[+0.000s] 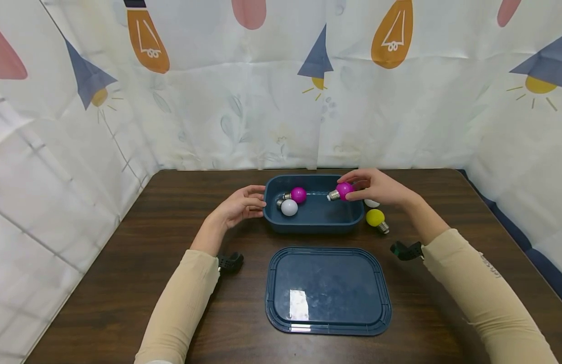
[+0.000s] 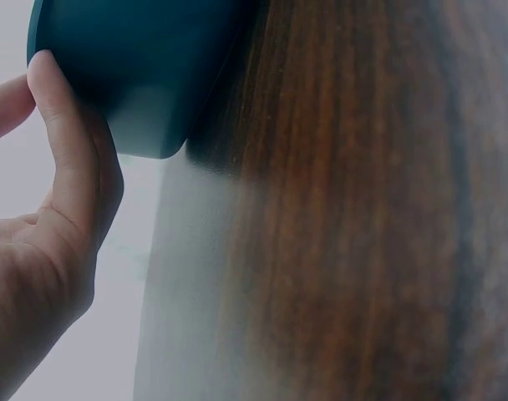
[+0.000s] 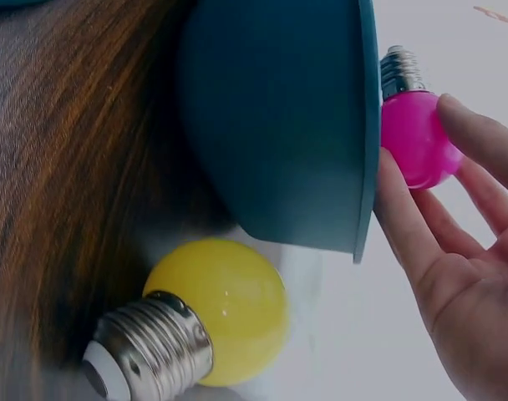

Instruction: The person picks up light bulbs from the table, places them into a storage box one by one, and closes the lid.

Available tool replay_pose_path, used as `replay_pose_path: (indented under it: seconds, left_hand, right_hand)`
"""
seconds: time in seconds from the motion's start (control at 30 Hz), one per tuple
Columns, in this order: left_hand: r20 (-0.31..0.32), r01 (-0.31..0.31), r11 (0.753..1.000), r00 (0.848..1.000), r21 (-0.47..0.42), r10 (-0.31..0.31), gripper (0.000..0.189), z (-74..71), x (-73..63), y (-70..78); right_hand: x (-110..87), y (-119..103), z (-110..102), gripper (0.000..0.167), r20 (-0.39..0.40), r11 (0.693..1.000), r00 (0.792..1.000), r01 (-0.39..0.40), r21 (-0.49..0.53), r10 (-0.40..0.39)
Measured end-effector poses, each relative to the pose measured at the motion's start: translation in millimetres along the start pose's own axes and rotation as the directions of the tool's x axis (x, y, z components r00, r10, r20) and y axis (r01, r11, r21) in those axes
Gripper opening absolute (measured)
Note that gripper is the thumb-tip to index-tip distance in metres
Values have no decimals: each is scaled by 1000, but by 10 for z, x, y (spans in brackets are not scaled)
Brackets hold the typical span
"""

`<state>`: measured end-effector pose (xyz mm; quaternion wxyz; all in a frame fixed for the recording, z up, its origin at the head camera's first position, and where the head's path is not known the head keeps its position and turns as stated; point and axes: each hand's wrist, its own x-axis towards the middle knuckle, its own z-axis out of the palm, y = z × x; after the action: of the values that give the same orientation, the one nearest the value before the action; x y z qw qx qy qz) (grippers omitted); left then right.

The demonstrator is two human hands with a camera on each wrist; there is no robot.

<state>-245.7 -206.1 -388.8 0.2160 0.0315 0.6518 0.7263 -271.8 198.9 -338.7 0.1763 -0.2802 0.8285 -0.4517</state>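
A blue bin stands at the back middle of the table. In it lie a magenta light bulb and a white light bulb, both towards its left end. My right hand pinches a second magenta bulb between thumb and fingers over the bin's right end, its metal screw base pointing left. With relaxed fingers, my left hand touches the bin's left end; a fingertip meets the rim in the left wrist view. Outside the bin, below my right hand, lies a yellow bulb.
A white bulb, partly hidden by my right hand, lies beside the bin's right end. Nearer to me, a flat blue tray lies on the dark wooden table. A patterned white curtain hangs behind the table's back edge.
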Motion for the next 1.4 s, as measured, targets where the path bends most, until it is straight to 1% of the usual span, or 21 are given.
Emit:
replay_pose_path:
  seconds: [0.17,0.3,0.57,0.73,1.0,1.07,1.4]
  left_hand:
    - [4,-1,1000,1000,-7,1,61,14,-17,0]
    - [4,-6,1000,1000,-3,6,60,15,-14,0]
    - [3,-5,1000,1000,2,5,60,14,-9,15]
    - [3,1,1000,1000,10,-1,61,10,-11,16]
    - [4,2,1000,1000,-9,-2,61,5,-8,13]
    - [3,1,1000,1000,-13,-1,62,5,-8,10]
    - [1,-2,1000,1000,-10,2,62,5,6,-1]
  right_hand:
    - [24,-9,54,46,-9,999,1000,-6,-32,6]
    - [53,-25,80,44,-13,999,1000,5,-47,-5]
    - [110,-42,140,47,-13,997,999,29,-70,-30]
    - [136,-46,204,46,2,998,1000,19,-52,-19]
    - [189,-48,294,44,20,998,998,59,-20,-58]
    - [200,-52,312,45,23,999,998,53,-14,-52]
    - [209,-94,379,45,12,999,999,39,-35,-39]
